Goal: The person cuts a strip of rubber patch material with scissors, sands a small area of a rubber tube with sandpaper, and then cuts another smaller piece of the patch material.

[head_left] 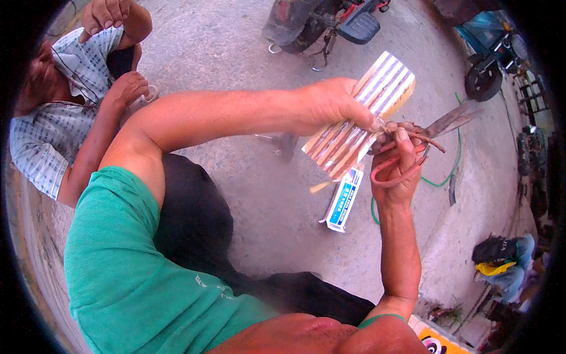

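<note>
My left hand (336, 105) pinches a sheet of brown tyre repair strips (339, 147), striped brown and white and held tilted in front of me. My right hand (400, 156) is closed round scissors (451, 121) with orange-red loop handles, their blades pointing to the far right. A single brown strip (435, 142) sticks out by its fingers. Both hands meet at the sheet's right edge, where the fingertips partly hide each other. Under the sheet shows a small white and blue box (345, 200); a tan tip (320, 187) pokes out beside it.
Another person in a patterned shirt (41, 141) sits close on the left, one hand raised. A motorbike (300, 26) stands ahead, a second vehicle (486, 71) at the far right. A green hose (439, 184) runs over the concrete. Cloths and bags (504, 265) lie at right.
</note>
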Available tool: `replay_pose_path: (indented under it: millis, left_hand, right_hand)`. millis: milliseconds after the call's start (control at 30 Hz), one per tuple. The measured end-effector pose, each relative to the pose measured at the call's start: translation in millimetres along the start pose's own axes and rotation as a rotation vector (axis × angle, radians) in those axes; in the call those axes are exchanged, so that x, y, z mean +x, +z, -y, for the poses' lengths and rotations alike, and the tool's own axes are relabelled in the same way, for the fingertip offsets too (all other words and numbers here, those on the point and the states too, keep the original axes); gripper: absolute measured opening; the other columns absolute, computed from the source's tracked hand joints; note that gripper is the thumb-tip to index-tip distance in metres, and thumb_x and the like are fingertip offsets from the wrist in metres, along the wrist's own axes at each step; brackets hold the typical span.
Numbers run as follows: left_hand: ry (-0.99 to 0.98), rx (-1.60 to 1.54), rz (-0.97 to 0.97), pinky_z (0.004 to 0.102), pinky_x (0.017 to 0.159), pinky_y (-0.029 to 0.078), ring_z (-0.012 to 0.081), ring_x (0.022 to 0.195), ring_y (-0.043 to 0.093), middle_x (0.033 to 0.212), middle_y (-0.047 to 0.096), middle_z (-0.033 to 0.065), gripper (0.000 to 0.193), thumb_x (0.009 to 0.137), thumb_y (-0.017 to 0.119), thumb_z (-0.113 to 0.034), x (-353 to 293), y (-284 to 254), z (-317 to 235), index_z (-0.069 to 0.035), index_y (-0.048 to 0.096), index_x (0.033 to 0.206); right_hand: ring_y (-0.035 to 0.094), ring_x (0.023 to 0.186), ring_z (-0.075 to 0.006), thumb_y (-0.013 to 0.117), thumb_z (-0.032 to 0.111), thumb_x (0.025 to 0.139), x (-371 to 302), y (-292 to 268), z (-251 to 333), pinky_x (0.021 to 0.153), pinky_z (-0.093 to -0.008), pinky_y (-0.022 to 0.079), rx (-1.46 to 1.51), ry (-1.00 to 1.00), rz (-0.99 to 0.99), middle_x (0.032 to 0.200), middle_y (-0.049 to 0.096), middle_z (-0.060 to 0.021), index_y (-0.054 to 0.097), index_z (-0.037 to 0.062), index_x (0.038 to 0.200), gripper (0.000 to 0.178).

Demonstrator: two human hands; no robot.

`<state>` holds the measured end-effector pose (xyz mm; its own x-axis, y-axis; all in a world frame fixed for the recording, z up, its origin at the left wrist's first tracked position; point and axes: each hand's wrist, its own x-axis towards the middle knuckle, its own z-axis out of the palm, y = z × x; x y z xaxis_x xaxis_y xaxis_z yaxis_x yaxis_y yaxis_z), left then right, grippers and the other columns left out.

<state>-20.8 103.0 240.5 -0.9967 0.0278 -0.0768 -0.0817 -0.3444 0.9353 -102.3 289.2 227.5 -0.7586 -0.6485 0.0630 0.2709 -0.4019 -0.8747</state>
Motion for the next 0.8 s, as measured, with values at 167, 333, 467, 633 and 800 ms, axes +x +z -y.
replay_pose_path:
  millis: [167,333,467,633,800]
  left_hand:
    - [0.018,-0.046,0.018,0.0398,0.094,0.052,0.0214,0.101,0.066,0.109,0.065,0.0146,0.049,0.082,0.073,-0.014,0,0,3,0.005,0.055,0.124]
    - [0.048,-0.065,0.018,0.0399,0.095,0.051,0.0189,0.101,0.064,0.106,0.066,0.0098,0.04,0.084,0.07,-0.012,2,-5,8,0.001,0.06,0.12]
    - [0.098,-0.033,-0.041,0.0402,0.094,0.05,0.0188,0.101,0.064,0.106,0.066,0.01,0.039,0.084,0.071,-0.013,2,-4,9,0.001,0.06,0.119]
    - [0.109,-0.058,-0.078,0.0384,0.092,0.05,0.0221,0.094,0.066,0.102,0.067,0.0127,0.035,0.082,0.07,-0.011,0,1,-1,0.003,0.062,0.113]
    - [0.121,-0.052,-0.096,0.0376,0.092,0.049,0.0215,0.096,0.065,0.102,0.067,0.0114,0.037,0.081,0.072,-0.016,1,-2,0,0.002,0.062,0.112]
  right_hand:
    - [0.058,0.08,-0.0131,0.067,0.021,0.093,-2,2,0,0.069,-0.0287,0.046,-0.016,0.001,0.005,0.093,0.062,-0.0046,0.055,0.0043,0.108,0.026]
    - [0.057,0.079,-0.0145,0.068,0.022,0.093,-3,5,2,0.068,-0.0298,0.045,-0.066,0.003,0.014,0.091,0.061,-0.0053,0.054,0.0037,0.108,0.028]
    - [0.057,0.078,-0.0146,0.071,0.027,0.091,-1,-1,-2,0.069,-0.0297,0.045,-0.111,0.02,0.028,0.089,0.06,-0.0054,0.055,0.0024,0.109,0.035]
    - [0.059,0.08,-0.0149,0.075,0.031,0.088,-3,-28,-16,0.072,-0.0299,0.048,-0.283,-0.001,0.027,0.091,0.06,-0.0051,0.055,0.0002,0.11,0.043]
    - [0.061,0.085,-0.014,0.08,0.022,0.082,-11,-52,-32,0.079,-0.0293,0.051,-0.695,-0.066,-0.003,0.093,0.06,-0.0045,0.056,0.0035,0.108,0.04]
